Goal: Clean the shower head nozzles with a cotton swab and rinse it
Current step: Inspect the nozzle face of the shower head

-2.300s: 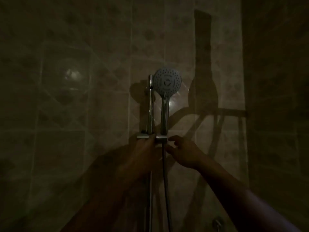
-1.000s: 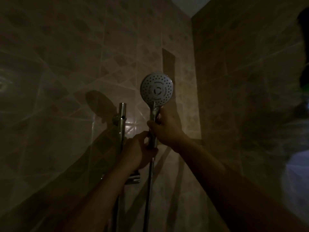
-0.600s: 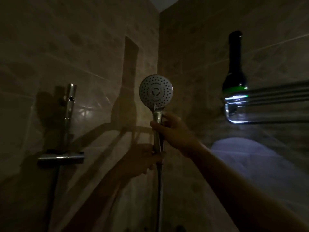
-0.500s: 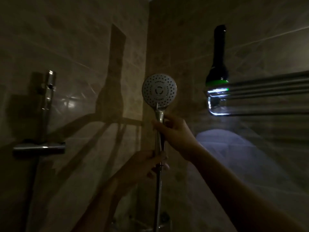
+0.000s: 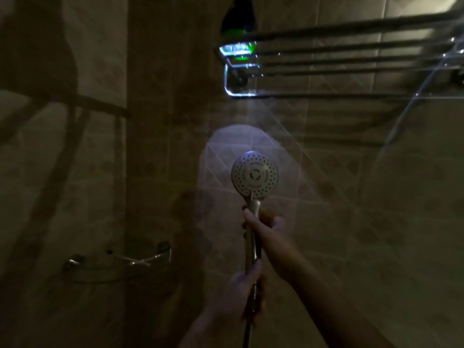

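At centre frame we hold the shower head [image 5: 254,175] upright, our right hand [image 5: 266,228] clamped on its handle, our left hand [image 5: 242,288] closed lower down. Rigid, likely slick chrome; grip the handle. The rack [image 5: 339,59] overhangs upper right; open room lies below.

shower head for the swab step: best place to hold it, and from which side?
Grip the shower head by its straight handle, just below the round face, coming from behind. The nozzle face points at the camera and should stay uncovered. The right hand already wraps the handle there; the left hand holds lower, near the hose.
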The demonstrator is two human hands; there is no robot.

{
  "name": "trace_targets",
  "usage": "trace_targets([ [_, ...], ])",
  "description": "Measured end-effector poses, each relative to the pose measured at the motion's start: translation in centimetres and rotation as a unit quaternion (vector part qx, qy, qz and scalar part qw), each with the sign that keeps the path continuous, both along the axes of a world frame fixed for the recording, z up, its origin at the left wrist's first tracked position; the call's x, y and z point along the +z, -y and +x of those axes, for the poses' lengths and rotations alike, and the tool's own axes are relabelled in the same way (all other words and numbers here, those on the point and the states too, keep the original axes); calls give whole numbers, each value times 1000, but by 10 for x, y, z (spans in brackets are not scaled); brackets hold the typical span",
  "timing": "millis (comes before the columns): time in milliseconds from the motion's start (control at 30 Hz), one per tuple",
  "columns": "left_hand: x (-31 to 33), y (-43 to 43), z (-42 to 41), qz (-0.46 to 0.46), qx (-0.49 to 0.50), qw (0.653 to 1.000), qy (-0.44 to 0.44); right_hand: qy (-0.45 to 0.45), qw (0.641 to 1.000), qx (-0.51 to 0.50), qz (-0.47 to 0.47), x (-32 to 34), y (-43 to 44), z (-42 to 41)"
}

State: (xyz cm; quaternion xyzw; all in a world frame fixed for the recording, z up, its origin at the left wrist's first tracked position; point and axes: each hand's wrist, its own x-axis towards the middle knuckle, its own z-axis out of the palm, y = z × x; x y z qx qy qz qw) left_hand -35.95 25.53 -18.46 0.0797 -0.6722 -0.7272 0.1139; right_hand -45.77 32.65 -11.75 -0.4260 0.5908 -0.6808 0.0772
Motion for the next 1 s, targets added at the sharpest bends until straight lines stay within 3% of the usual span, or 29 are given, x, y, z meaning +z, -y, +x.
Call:
trace_targets([
  [200,-83,-39,-27,88,14,993,83,96,994,-41,20,-92,-39,-25],
  [367,-132,-72,-46,89,76,979,168,165,983,-74,29,-153,-55,-41],
  [567,-160,-103,-63,19,136,966,217,249,961,-109,55,-185,-57,-49],
  [800,-168,-118,-73,66,181,945,265,292,943,-138,80,-191,-53,-49],
  [900,-170,-118,-70,99,159,948,259,296,943,-114,105,-190,-51,-50],
  [1000,-168,-114,-63,135,117,957,227,365,928,-1,81,-191,-50,-53],
])
